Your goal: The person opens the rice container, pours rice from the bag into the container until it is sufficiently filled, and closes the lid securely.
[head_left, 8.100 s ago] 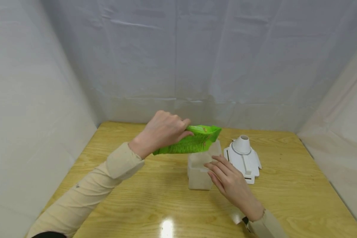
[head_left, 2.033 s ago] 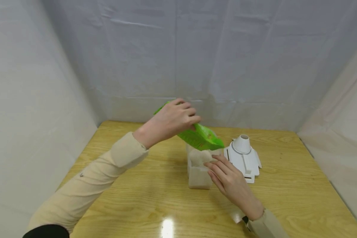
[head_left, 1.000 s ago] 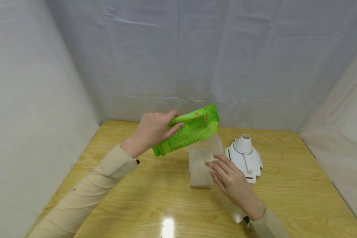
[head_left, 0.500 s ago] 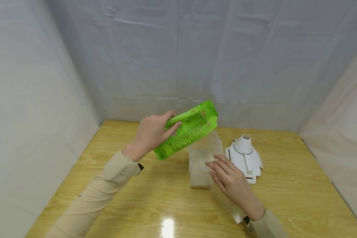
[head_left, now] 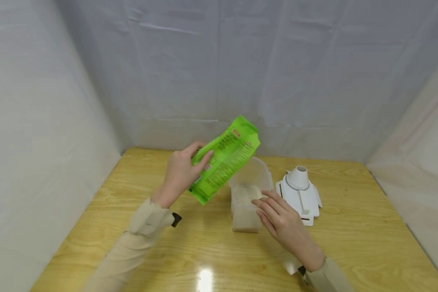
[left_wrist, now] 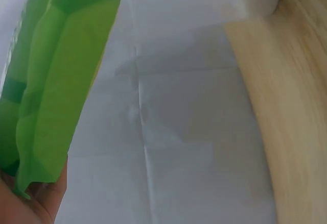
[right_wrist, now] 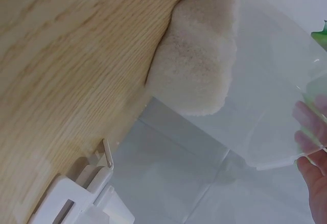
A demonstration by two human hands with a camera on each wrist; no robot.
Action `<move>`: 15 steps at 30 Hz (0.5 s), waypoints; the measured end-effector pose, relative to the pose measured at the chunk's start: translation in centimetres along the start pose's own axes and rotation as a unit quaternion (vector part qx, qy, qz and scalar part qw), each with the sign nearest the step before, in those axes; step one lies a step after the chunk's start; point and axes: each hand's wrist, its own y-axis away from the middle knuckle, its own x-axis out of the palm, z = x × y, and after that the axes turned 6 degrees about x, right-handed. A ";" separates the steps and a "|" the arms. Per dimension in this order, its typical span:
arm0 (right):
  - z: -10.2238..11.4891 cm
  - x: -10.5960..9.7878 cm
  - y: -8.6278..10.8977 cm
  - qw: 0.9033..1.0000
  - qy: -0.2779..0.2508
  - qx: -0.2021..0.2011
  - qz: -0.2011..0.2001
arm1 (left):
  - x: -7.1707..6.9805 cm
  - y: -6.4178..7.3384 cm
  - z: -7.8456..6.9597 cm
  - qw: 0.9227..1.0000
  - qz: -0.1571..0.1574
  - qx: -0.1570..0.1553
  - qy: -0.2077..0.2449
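Note:
In the head view, my left hand [head_left: 182,168] grips a bright green packet [head_left: 228,158] with printed text, its upper end tilted up to the right. In the left wrist view the packet [left_wrist: 66,76] rises from the fingers [left_wrist: 53,193]. Below and right of it stands a translucent plastic container [head_left: 246,217] with a pale, grainy fill [right_wrist: 191,66] at its bottom. My right hand [head_left: 286,225] holds the container's near right rim; in the right wrist view some fingers [right_wrist: 309,122] show through the clear wall.
A flat white lid-like part [head_left: 297,198] with a cone-shaped spout [head_left: 298,177] lies right of the container. Everything rests on a wooden table [head_left: 350,243]. White sheeting [head_left: 219,73] hangs behind and at both sides.
The packet, earlier tipped down over the container, has been turned upward and drawn back left by my left hand. Pale fill is in the container. My right hand has stayed in place.

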 end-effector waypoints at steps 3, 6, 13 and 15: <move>0.0 0.0 0.0 1.000 0.000 0.001 0.001 | 0.2 0.6 0.2 0.999 -0.010 -0.025 0.018; 0.0 -0.1 0.0 1.000 0.000 0.000 0.000 | 0.5 1.2 0.4 0.997 -0.019 -0.054 0.042; 0.1 -0.1 0.1 1.000 -0.002 -0.002 -0.005 | 1.0 2.9 1.3 0.989 -0.056 -0.103 0.088; 0.1 -0.1 0.1 1.000 -0.002 -0.002 -0.006 | 1.2 3.4 1.5 0.985 -0.071 -0.120 0.104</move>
